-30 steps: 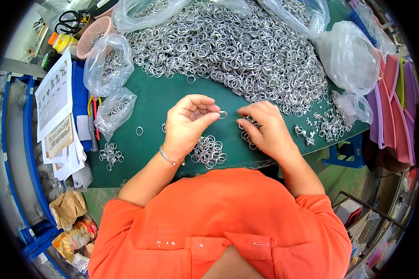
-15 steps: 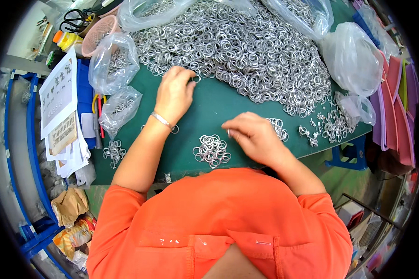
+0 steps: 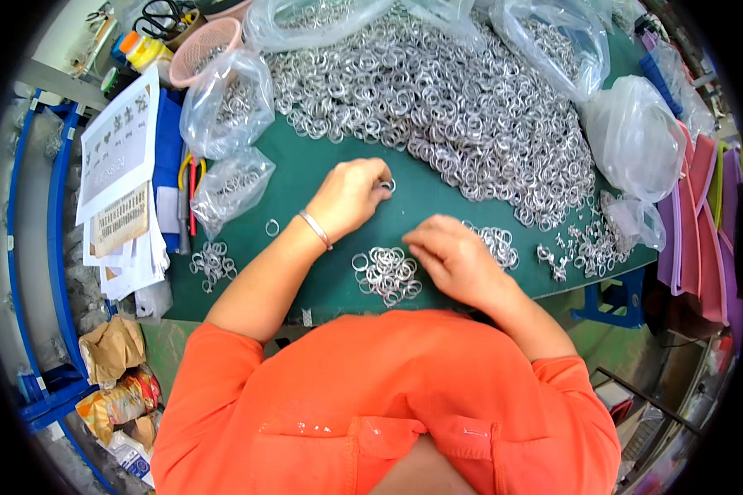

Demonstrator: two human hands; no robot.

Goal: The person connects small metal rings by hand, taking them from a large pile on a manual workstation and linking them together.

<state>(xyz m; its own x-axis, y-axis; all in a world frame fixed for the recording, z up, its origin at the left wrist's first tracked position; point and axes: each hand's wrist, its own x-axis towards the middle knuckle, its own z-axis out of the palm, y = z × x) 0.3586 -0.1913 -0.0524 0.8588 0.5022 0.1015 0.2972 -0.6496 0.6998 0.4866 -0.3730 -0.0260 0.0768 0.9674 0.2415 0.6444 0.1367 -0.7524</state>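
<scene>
My left hand (image 3: 348, 200) pinches a single metal ring (image 3: 387, 186) over the green table, just in front of the big heap of silver rings (image 3: 437, 91). To the right and nearer me, my right hand (image 3: 456, 257) is closed, thumb and fingertips together; whatever they hold is too small to make out. Below and between my hands lies a small pile of rings (image 3: 388, 275). Another group of rings (image 3: 497, 247) shows beyond my right hand, partly hidden by it. One loose ring (image 3: 272, 227) lies left of my left forearm, near a small cluster of rings (image 3: 212, 264).
Clear plastic bags (image 3: 227, 103) with metal parts line the table's left side, by pliers (image 3: 183, 172) and printed sheets (image 3: 117, 153). A pink basket (image 3: 206, 51) stands behind. At the right are small metal pieces (image 3: 593, 247), a bulging clear bag (image 3: 636, 136) and pink foam sheets (image 3: 702, 219).
My left hand has come away from the heap toward me and rightward, carrying the ring. My right hand stays near the small pile, its fingertips still together. The view has shifted slightly.
</scene>
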